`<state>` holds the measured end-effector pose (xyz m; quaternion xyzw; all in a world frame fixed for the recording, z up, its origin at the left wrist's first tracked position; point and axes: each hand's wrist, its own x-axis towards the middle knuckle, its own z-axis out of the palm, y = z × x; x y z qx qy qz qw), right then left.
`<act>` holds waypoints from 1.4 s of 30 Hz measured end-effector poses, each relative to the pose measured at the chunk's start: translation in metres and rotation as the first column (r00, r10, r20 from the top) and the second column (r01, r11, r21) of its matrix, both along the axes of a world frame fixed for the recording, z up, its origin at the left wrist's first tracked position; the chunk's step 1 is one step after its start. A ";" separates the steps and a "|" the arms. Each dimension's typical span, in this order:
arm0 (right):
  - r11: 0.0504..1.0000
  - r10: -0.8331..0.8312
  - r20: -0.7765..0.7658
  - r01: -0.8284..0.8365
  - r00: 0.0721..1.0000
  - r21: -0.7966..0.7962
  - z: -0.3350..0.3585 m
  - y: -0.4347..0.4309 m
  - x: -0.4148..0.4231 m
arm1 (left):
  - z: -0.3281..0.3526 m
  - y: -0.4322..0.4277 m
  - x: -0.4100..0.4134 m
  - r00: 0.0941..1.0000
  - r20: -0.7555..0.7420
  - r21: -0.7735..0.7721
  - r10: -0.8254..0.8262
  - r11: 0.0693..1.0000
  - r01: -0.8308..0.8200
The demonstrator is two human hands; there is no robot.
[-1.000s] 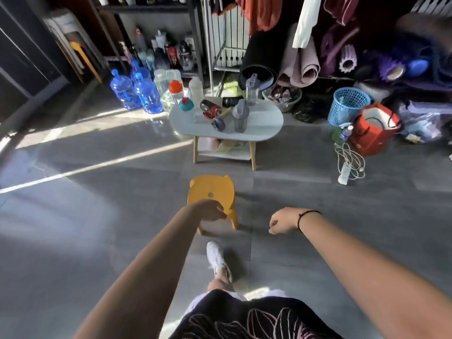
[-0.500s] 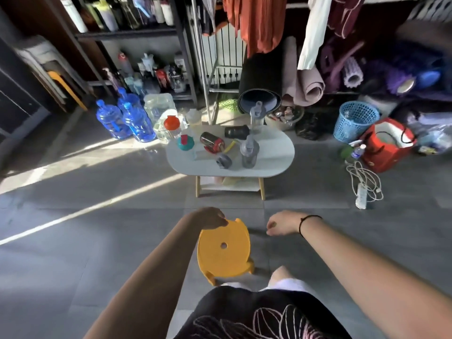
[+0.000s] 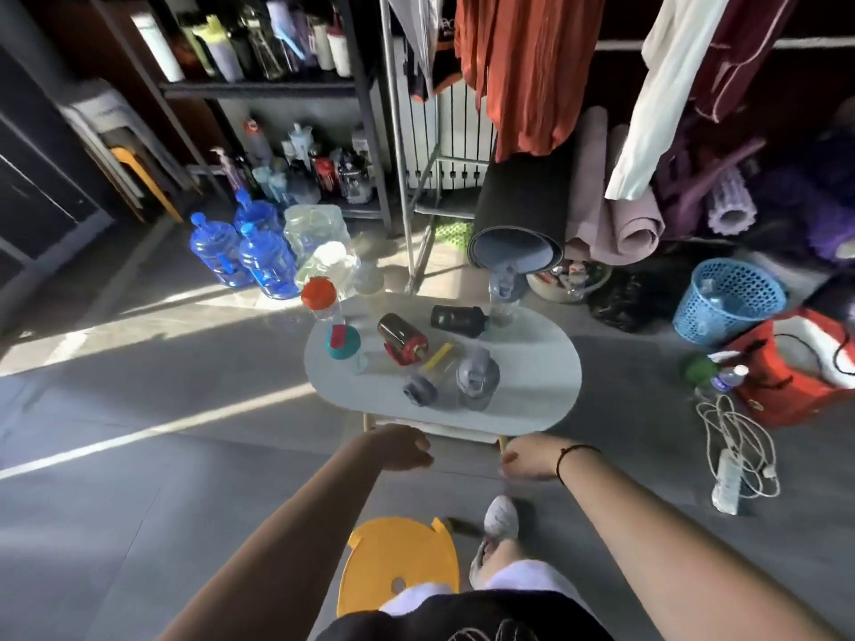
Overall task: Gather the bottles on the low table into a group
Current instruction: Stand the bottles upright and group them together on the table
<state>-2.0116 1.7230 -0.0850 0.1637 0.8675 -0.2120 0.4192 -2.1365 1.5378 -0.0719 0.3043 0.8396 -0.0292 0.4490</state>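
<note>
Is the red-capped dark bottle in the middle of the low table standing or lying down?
Lying down. The red-capped dark bottle rests on its side on the low table, its length along the tabletop, red cap end toward the camera.

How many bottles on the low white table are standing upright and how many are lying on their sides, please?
Upright: 4 (orange-capped, teal-capped, grey-lidded, far clear one)
Lying down: 3 (red, black, yellow-striped)
Total: 7
</note>
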 end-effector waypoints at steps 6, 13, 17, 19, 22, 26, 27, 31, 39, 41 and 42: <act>0.996 0.025 0.000 -0.025 1.000 -0.085 -0.010 0.064 -0.063 | 0.000 0.068 -0.042 0.997 -0.015 -0.031 0.071 0.997 -0.071; 0.990 -0.038 0.046 0.044 0.998 -0.135 -0.036 0.108 -0.094 | -0.022 0.111 -0.076 0.985 0.046 0.034 0.167 0.985 -0.168; 0.988 -0.093 0.077 0.102 0.993 -0.119 -0.068 0.137 -0.102 | -0.043 0.125 -0.100 0.985 0.068 0.010 0.159 0.987 -0.160; 0.979 -0.148 0.089 0.159 0.985 -0.128 -0.080 0.148 -0.104 | -0.048 0.136 -0.115 0.992 0.066 0.009 0.112 0.994 -0.113; 0.943 -0.289 0.075 0.297 0.954 -0.150 -0.090 0.163 -0.111 | -0.054 0.160 -0.138 0.985 0.115 0.054 0.126 0.990 -0.133; 0.893 -0.434 -0.050 0.423 0.899 -0.150 -0.103 0.188 -0.140 | -0.082 0.193 -0.178 0.989 0.083 0.240 0.120 0.961 -0.137; 0.881 -0.465 -0.089 0.450 0.881 -0.150 -0.107 0.192 -0.149 | -0.089 0.201 -0.186 0.987 0.100 0.284 0.126 0.947 -0.150; 0.816 -0.576 -0.238 0.531 0.782 -0.230 -0.133 0.192 -0.182 | -0.129 0.220 -0.216 0.986 0.163 0.405 0.033 0.909 -0.098; 0.870 -0.467 -0.236 0.396 0.852 -0.293 -0.199 0.179 -0.244 | -0.220 0.204 -0.239 0.963 0.229 0.505 -0.143 0.863 0.008; 0.880 -0.428 -0.210 0.353 0.879 -0.317 -0.209 0.180 -0.249 | -0.234 0.202 -0.238 0.956 0.209 0.539 -0.207 0.840 0.064; 0.888 -0.403 -0.201 0.328 0.893 -0.322 -0.214 0.181 -0.249 | -0.239 0.201 -0.237 0.952 0.196 0.563 -0.234 0.822 0.087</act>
